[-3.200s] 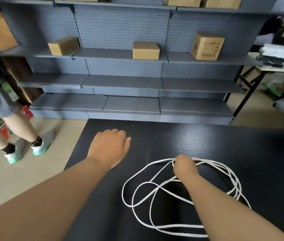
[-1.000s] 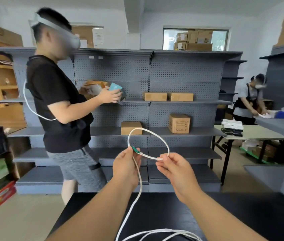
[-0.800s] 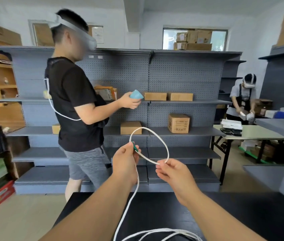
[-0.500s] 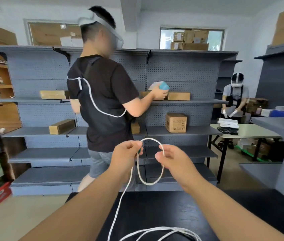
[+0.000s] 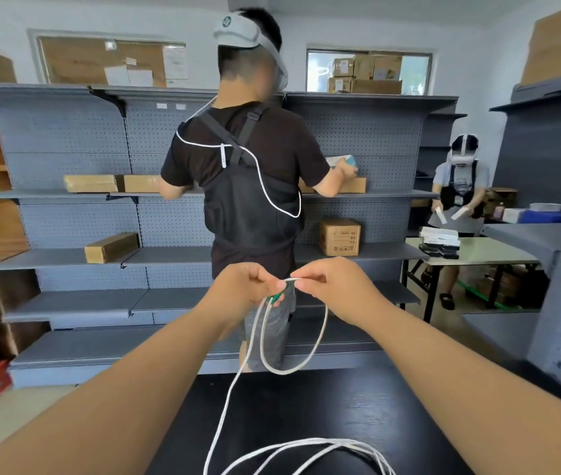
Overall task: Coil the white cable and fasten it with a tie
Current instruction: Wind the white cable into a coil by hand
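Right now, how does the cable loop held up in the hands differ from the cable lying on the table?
The held loop is one loop; the table loops are several overlapping strands. The held loop hangs in air, pinched by the left hand and right hand; the table loops lie untouched on the black table. Both are the same white cable.

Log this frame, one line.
stage: one loop hanging | left hand: pinches white cable near green tip | right hand: pinches cable | slack: on black table

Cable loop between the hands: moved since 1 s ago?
Yes, downward. The cable loop arched up beside the printed box on the shelf; now it hangs below the left hand and right hand, well under that box.
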The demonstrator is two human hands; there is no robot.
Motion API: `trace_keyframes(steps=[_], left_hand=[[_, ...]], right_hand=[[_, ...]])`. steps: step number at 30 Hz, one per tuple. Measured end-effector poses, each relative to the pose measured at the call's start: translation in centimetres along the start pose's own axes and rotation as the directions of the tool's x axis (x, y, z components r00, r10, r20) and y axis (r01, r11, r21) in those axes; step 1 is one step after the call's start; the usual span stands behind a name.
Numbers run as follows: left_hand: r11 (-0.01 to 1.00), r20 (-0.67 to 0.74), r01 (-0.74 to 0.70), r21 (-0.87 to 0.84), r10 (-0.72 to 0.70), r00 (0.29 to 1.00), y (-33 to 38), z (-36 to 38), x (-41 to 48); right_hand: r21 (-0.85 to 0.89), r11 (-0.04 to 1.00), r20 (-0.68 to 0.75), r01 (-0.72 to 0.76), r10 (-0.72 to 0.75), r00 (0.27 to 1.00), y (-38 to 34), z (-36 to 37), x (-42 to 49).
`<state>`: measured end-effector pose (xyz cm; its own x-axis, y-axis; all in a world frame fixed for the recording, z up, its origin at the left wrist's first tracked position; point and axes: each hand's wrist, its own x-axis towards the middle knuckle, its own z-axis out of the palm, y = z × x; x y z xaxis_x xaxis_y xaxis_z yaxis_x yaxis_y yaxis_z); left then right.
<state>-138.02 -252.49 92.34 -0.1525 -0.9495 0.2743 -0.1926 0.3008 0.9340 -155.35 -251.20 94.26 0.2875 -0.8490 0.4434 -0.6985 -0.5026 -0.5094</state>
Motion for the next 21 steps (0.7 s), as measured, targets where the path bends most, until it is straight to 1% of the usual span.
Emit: trace_keyframes(steps=[3, 6, 9, 12, 17, 21], left_hand=[[0.998, 0.033, 0.0, 0.059, -0.002, 0.999, 0.5, -0.3, 0.5], [0.995, 0.051, -0.021, 0.095, 0.016, 0.999, 1.1, -0.2, 0.7], [0.993, 0.068, -0.029, 0.111, 0.022, 0.997, 1.3, -0.3, 1.0], [0.99, 0.107, -0.034, 0.138, 0.02, 0.994, 1.5, -0.5, 1.2], [0.992, 0.125, -0.013, 0.124, -0.003, 0.992, 1.4, -0.6, 1.5], [0.998, 0.121, 0.028, 0.06, -0.035, 0.992, 0.9, -0.3, 1.4]], right_hand=[[-0.061, 0.998, 0.066, 0.005, -0.001, 0.998, -0.3, -0.3, 0.3], [-0.084, 0.996, 0.09, 0.001, 0.007, 0.996, -0.5, -0.5, 0.5], [-0.032, 0.999, 0.111, -0.032, 0.036, 0.993, -0.4, -0.6, 0.9], [0.008, 0.999, 0.134, -0.036, 0.035, 0.99, -0.4, -0.5, 1.2], [-0.005, 0.999, 0.12, -0.032, 0.032, 0.992, -0.2, -0.4, 1.3], [-0.04, 0.999, 0.083, -0.006, 0.01, 0.997, 0.1, 0.0, 1.3]])
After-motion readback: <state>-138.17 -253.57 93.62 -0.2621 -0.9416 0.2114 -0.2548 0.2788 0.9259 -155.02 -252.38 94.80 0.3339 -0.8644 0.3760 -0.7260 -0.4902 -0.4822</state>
